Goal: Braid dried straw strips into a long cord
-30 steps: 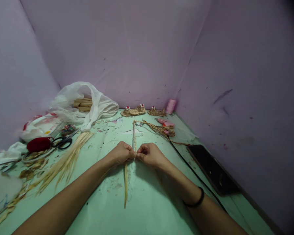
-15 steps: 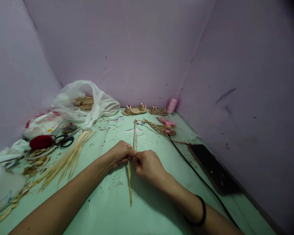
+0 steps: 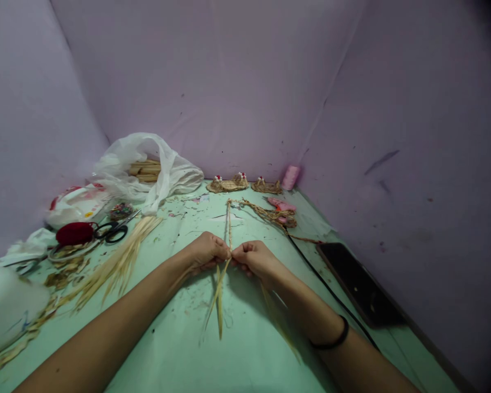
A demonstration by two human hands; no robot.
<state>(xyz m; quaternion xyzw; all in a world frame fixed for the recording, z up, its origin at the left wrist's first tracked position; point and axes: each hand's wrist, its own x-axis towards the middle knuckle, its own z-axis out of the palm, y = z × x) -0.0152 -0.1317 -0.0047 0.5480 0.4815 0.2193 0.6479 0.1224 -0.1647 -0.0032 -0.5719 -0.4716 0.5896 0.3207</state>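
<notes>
Pinching the near end of the braid (image 3: 229, 224) with left hand (image 3: 208, 252) and right hand (image 3: 257, 262), nearer and right of the plastic bag (image 3: 167, 166) (with dried stalks (image 3: 145, 171) inside). Note, just beside the bag's front left, a small container (image 3: 115, 216) of multicoloured bits (image 3: 121, 209).

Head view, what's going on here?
A person's left hand and right hand meet fingertip to fingertip, pinching the near end of a thin straw-coloured cord. Loose strands hang below the grip over the green table. A pale fibre bundle and scissors lie to the left.
</notes>
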